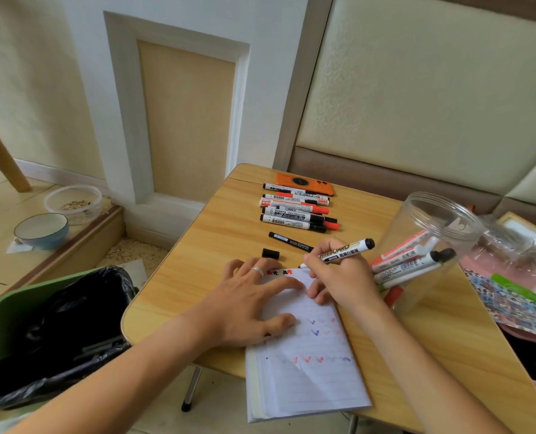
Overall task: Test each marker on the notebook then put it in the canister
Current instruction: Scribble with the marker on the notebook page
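My right hand (335, 274) grips an uncapped white whiteboard marker (345, 250), its tip at the top edge of the lined notebook (307, 371). My left hand (248, 302) lies flat on the notebook page, fingers spread. Red, blue and black test marks show on the page. A black cap (270, 254) lies loose on the table just beyond my left hand. The clear plastic canister (429, 245) stands at the right with several markers inside. A row of several markers (295, 209) lies farther back, with a thin black pen (290, 242) nearer.
An orange phone (304, 183) lies behind the marker row on the wooden table (223, 233). A green bin (41, 324) with a black bag stands left of the table. Patterned and pink items (517, 292) crowd the right edge. Bowls (41, 230) sit on the floor at the left.
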A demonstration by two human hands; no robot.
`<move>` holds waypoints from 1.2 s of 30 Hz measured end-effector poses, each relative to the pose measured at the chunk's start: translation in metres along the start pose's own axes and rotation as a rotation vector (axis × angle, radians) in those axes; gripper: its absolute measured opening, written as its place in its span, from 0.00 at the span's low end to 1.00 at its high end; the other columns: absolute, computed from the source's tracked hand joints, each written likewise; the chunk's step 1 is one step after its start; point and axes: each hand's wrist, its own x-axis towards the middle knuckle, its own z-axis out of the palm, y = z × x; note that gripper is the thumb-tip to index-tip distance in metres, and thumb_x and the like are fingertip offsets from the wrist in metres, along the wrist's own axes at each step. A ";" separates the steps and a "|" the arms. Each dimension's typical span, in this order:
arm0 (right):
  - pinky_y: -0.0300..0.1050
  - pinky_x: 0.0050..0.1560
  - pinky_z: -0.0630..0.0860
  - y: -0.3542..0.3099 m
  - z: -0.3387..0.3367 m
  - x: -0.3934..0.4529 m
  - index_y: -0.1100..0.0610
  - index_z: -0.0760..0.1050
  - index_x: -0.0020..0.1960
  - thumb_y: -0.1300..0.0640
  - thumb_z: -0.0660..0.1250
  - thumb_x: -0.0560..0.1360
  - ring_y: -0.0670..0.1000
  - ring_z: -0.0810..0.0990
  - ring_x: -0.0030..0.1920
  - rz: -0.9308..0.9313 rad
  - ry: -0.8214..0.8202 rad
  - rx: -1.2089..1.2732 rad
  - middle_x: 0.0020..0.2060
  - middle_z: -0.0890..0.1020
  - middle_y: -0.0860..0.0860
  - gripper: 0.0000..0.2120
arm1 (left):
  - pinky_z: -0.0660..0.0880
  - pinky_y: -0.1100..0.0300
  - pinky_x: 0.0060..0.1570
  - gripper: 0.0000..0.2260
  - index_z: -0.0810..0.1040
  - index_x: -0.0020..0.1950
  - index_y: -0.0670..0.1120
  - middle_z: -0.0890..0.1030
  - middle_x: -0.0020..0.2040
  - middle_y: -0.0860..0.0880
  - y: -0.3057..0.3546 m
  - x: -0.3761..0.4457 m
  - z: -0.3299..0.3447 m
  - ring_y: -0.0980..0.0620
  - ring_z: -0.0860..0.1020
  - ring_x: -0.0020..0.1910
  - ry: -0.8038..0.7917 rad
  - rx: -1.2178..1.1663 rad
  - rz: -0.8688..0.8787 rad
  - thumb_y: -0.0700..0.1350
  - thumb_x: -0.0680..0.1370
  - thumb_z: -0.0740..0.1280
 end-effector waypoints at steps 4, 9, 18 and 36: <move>0.43 0.26 0.75 0.001 0.002 0.003 0.56 0.78 0.45 0.58 0.72 0.77 0.58 0.82 0.28 0.015 -0.017 -0.011 0.28 0.81 0.52 0.04 | 0.46 0.48 0.74 0.21 0.59 0.73 0.69 0.60 0.76 0.52 0.001 0.000 0.000 0.52 0.56 0.75 -0.009 0.024 -0.008 0.68 0.80 0.54; 0.43 0.25 0.74 0.000 0.003 0.004 0.57 0.79 0.46 0.58 0.72 0.77 0.56 0.81 0.27 0.004 -0.025 -0.036 0.29 0.82 0.54 0.04 | 0.47 0.46 0.75 0.24 0.56 0.75 0.69 0.60 0.77 0.51 0.000 0.000 0.002 0.51 0.55 0.76 -0.018 0.045 -0.004 0.69 0.80 0.51; 0.41 0.23 0.72 -0.003 0.004 0.003 0.57 0.79 0.46 0.56 0.72 0.77 0.53 0.78 0.24 -0.006 -0.036 -0.108 0.30 0.83 0.56 0.04 | 0.48 0.46 0.75 0.25 0.57 0.75 0.68 0.60 0.77 0.51 -0.001 0.000 0.002 0.51 0.55 0.76 -0.013 0.036 -0.005 0.70 0.78 0.50; 0.40 0.22 0.72 -0.006 0.005 0.001 0.59 0.78 0.47 0.57 0.71 0.78 0.50 0.79 0.24 0.016 0.003 -0.103 0.31 0.83 0.56 0.05 | 0.46 0.48 0.75 0.25 0.59 0.76 0.67 0.60 0.77 0.51 -0.002 0.001 0.002 0.50 0.55 0.76 -0.004 0.034 0.001 0.69 0.79 0.53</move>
